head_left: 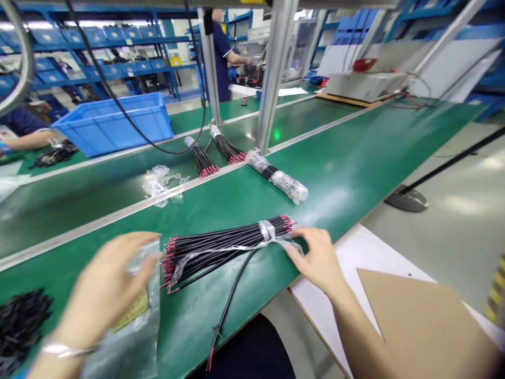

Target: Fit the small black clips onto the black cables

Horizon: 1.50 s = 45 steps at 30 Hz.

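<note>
A bundle of black cables [224, 247] with red-tipped ends lies on the green table [335, 173], tied near its right end by a clear plastic strip. My right hand [313, 258] is at that end, thumb and forefinger on the strip's loose tail. My left hand [110, 284], blurred, hovers over a clear plastic bag [130, 342] with a yellow label, left of the bundle; its fingers are curved and apart, with nothing seen between them. A single black cable [232, 295] with a red end runs from below the bundle toward the table's near edge.
Black pieces [23, 326] are heaped at the left. Further bundles [201, 160] and a plastic-wrapped one [278, 176] lie beyond, near a metal post [274, 79] and crumpled plastic [161, 184]. A blue crate [118, 123] stands behind. Cardboard [422, 316] is at the right. Two people work farther off.
</note>
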Tool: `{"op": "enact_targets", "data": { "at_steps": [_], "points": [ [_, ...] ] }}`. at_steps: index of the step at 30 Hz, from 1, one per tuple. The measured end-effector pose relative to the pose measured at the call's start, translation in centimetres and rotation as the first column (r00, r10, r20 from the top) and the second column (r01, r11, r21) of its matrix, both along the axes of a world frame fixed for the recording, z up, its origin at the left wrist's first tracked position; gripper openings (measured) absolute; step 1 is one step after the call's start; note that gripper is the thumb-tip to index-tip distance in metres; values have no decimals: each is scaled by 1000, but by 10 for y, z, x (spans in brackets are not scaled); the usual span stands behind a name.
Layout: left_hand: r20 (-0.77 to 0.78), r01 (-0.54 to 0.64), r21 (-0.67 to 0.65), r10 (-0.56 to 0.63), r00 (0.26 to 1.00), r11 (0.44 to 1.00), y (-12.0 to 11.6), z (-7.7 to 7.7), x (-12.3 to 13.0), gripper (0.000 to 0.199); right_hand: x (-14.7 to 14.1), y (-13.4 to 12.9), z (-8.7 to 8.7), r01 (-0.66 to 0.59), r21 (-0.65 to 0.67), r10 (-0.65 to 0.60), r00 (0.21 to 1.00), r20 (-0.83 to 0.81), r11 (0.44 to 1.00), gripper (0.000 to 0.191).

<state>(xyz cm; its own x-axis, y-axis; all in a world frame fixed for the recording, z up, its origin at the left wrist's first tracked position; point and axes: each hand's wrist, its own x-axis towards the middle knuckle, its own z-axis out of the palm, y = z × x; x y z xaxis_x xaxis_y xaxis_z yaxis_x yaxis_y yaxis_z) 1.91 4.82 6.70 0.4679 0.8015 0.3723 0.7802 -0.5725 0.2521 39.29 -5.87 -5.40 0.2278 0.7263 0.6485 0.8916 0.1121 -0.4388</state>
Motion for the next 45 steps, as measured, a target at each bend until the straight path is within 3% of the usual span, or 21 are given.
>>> {"op": "enact_targets", "data": {
  "at_steps": [1,3,5,8,13,21,25,29,32,35,37,40,43,45],
  "points": [
    [-59,142,-51,-145,988,989,-1,-7,39,31,0,4,-1,-34,-46,35,999,20,998,9],
    [-136,398,-81,-406,904,914,-8,-20,115,38,-3,10,-1,-65,-95,70,997,42,993,13],
    [-219,500,-86,-505,835,862,-12,-32,173,51,-4,12,-1,-60,-108,65,997,47,992,20],
    [-225,547,-155,-569,791,822,-5,-47,214,20,-1,12,-3,-36,-124,40,999,35,992,24],
    [-260,460,-207,-501,825,864,19,-52,212,18,9,9,-9,-41,-140,42,999,5,989,29],
    [-431,238,-215,-310,847,947,18,-52,206,24,29,6,-22,-161,-160,176,981,82,974,36],
    [-467,196,-252,-297,833,948,21,-51,204,22,44,9,-21,-230,-199,256,960,115,953,39],
    [-456,215,-346,-364,812,913,28,-36,198,32,51,7,-11,-248,-204,279,950,139,947,40],
    [-437,256,-486,-486,757,836,35,-15,189,44,50,1,-2,-268,-199,298,945,136,943,36],
    [-296,328,-709,-686,665,624,38,7,184,46,46,-5,8,-302,-189,326,939,114,935,29],
    [-95,472,-723,-749,655,505,35,14,186,45,44,-7,13,-306,-167,323,942,88,937,27],
    [142,702,-547,-777,614,455,28,10,198,42,40,-11,18,-306,-112,311,950,25,945,24],
    [352,817,-503,-797,491,281,26,-6,213,41,35,-17,24,-343,-57,339,938,-66,938,20],
    [450,823,-527,-752,482,212,29,-15,221,48,29,-21,29,-378,-24,371,918,-137,926,16]
  ]
}}
